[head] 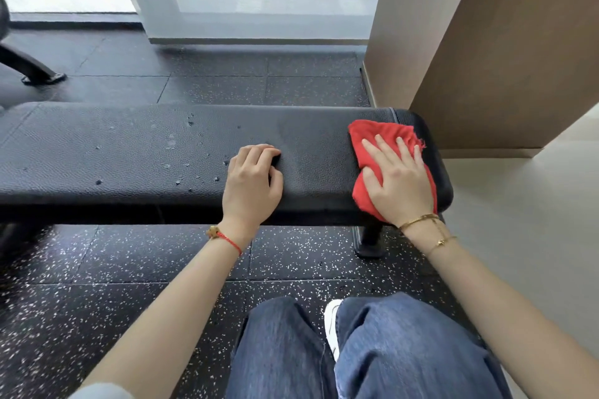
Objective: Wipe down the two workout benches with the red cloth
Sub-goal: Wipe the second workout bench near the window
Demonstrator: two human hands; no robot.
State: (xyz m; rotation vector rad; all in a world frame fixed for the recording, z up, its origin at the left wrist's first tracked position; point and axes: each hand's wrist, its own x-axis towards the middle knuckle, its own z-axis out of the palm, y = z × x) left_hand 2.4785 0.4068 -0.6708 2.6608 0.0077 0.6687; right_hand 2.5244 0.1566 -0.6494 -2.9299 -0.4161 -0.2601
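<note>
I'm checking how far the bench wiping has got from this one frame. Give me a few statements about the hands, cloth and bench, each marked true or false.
1. The right hand presses the red cloth flat on the bench. True.
2. The cloth lies at the bench's left end. False: it is at the right end, near the brown wall panel.
3. The left hand holds a second cloth. False: it holds nothing, resting on the bench with fingers curled.
4. Pale specks and scuffs show on the bench left of the left hand. True.
5. The bench stands on a wooden floor. False: it stands on dark speckled floor tiles.
</note>
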